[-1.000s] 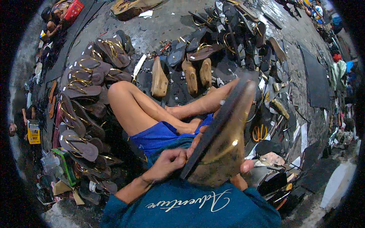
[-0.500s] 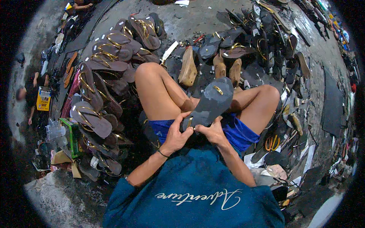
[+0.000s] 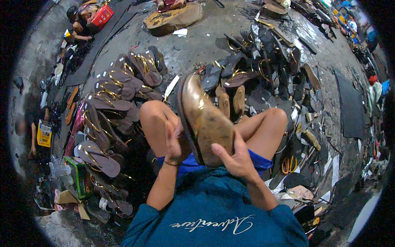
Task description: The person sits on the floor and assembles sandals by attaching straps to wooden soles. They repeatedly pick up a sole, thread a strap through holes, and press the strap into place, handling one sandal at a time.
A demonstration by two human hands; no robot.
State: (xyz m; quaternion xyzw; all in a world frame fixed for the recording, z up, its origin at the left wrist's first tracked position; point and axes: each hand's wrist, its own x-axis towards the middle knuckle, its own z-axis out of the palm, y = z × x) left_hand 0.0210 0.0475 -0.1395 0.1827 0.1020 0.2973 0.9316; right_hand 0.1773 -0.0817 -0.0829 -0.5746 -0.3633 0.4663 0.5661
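My right hand grips the broad lower end of a shiny brown wooden shoe last, thumb on its near face, above my lap. Along the last's left edge runs a dark sole, seen edge-on. My left hand is beside that sole, blurred, its fingers stretched upward and holding nothing; whether it touches the sole I cannot tell. Beyond the last stand two more wooden lasts, between my knees. A heap of brown sandals with gold straps lies to the left of my left knee.
Dark soles and sandals are piled at the far right. Orange-handled scissors and scraps lie by my right knee. A green-edged box is at the left. Farther off are a thick wooden block and a crouching person.
Both hands held a dark sole with gold strap pieces facing up; now the brown last shows in my right hand. My left hand has come off to the side. The view has tilted up.
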